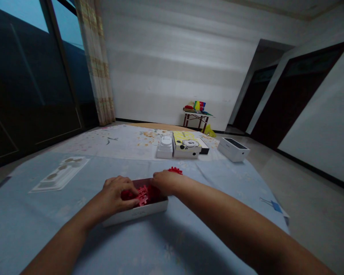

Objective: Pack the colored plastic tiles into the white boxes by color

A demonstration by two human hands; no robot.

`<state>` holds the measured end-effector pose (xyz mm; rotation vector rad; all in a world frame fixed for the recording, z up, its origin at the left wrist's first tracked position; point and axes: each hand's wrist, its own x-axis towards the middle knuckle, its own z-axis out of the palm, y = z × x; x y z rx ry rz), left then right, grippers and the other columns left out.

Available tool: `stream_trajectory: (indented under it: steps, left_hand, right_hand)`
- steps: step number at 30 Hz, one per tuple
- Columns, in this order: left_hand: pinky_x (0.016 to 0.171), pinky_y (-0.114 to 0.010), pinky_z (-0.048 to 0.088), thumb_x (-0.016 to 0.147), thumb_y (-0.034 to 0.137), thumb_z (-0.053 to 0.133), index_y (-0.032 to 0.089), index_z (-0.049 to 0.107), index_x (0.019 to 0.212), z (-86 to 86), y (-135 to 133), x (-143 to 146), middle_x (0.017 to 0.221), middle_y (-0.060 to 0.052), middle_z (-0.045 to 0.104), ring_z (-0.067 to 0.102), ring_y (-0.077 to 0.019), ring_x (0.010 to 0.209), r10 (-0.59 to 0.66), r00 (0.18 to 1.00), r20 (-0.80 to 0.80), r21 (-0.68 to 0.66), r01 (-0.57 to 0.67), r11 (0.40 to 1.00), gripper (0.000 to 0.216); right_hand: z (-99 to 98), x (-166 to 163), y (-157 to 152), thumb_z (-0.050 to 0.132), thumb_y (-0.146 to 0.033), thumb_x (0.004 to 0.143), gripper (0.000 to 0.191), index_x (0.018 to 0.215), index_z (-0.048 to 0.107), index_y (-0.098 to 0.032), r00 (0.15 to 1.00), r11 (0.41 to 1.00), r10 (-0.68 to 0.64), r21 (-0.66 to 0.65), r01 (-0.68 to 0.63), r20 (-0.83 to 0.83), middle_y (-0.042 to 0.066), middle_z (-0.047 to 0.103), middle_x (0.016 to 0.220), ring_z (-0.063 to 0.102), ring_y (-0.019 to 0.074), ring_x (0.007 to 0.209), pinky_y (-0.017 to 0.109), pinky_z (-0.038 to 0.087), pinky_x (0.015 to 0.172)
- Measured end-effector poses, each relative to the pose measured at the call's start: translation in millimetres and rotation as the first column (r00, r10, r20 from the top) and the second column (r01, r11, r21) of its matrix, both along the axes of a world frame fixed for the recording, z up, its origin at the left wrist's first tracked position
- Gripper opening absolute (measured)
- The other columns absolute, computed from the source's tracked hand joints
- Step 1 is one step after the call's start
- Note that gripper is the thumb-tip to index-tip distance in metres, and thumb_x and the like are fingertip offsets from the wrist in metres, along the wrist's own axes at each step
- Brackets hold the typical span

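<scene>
A shallow white box stands near me on the table, with red plastic pieces in it, some toothed or lattice-like. My left hand is over its left end, thumb and fingers curled against a red lattice piece. Into the right end reaches my right hand, bent downward, its fingertips hidden among the red pieces and behind the hand itself. Just beyond my right wrist, another toothed red piece shows, partly covered by the wrist.
Further back are a white tray-like box, a yellow-and-white cartoon box and a white phone box. A clear plastic tray lies left. On the right are blue clips by the table's edge. A small table stands by the wall.
</scene>
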<state>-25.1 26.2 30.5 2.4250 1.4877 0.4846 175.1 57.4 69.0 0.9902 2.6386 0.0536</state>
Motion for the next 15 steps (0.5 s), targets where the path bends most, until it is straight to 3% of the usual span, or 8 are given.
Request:
stream_trajectory:
  steps: [4, 10, 13, 15]
  left_hand:
    - [0.091, -0.042, 0.029, 0.067, 0.048, 0.064, 0.03, 0.07, 0.08, 1.9, -1.4, 0.2, 0.093, -0.002, 0.067, 0.056, -0.0241, 0.095, -0.011, 1.0, -0.006, -0.019, 0.011, 1.0, 0.023]
    - [0.089, -0.04, 0.032, 0.067, 0.044, 0.066, 0.029, 0.071, 0.078, 1.0, -1.6, 0.4, 0.091, -0.002, 0.068, 0.057, -0.024, 0.093, -0.014, 1.0, -0.028, -0.04, 0.013, 0.999, 0.02]
    - [0.087, -0.039, 0.034, 0.068, 0.044, 0.065, 0.031, 0.072, 0.08, -1.1, -2.0, -1.0, 0.093, -0.001, 0.068, 0.058, -0.0234, 0.094, -0.029, 0.999, -0.033, 0.009, 0.03, 1.0, 0.019]
    - [0.088, -0.038, 0.035, 0.069, 0.047, 0.063, 0.032, 0.072, 0.082, -1.8, -1.9, -2.9, 0.094, 0.0, 0.069, 0.059, -0.0225, 0.094, -0.042, 0.999, -0.028, 0.053, 0.043, 0.998, 0.021]
  right_hand:
    - [-5.5, 0.9, -4.4, 0.059, -0.019, 0.075, 0.03, 0.105, 0.06, -0.015, 0.999, 0.999, -0.033, -0.001, 0.033, -0.007, 0.014, 0.066, 0.106, 0.062, 0.027, 0.1, 0.042, 0.045, 0.087]
    - [15.4, -3.0, -15.0, 0.064, -0.023, 0.071, 0.032, 0.103, 0.062, -0.017, 0.999, 1.0, -0.018, -0.011, 0.018, 0.029, 0.014, 0.068, 0.102, 0.062, 0.0302, 0.095, 0.047, 0.043, 0.084]
    - [24.8, 0.0, -19.7, 0.058, -0.021, 0.076, 0.026, 0.101, 0.063, -0.018, 0.996, 1.0, 0.017, 0.023, -0.015, -0.086, 0.013, 0.068, 0.101, 0.062, 0.0294, 0.095, 0.046, 0.042, 0.082]
    - [30.1, 11.1, -18.7, 0.056, -0.022, 0.079, 0.025, 0.104, 0.063, -0.02, 0.965, 0.999, 0.026, 0.038, -0.016, -0.262, 0.01, 0.068, 0.101, 0.061, 0.0264, 0.097, 0.044, 0.041, 0.084]
